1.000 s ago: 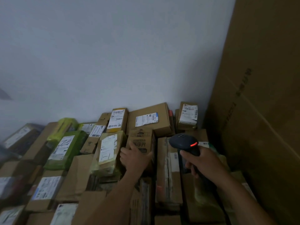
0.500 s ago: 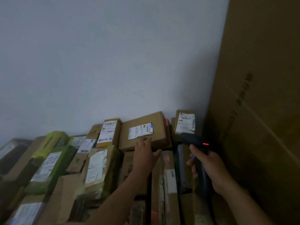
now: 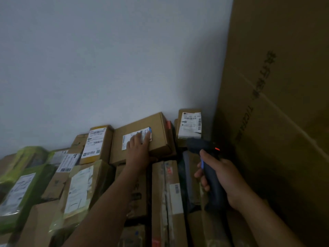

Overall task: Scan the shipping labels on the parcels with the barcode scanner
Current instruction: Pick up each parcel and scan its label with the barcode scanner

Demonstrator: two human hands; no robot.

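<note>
Brown cardboard parcels (image 3: pixel 160 134), white labels (image 3: pixel 189 126), green bags (image 3: pixel 30 155), dark scanner (image 3: pixel 213 180), orange light (image 3: pixel 217 149)

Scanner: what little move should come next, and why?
Probably slide the left hand down off the label, because that hand covers much of it. The scanner, gripped by the right hand, hovers just right of that box and could then read the label.
</note>
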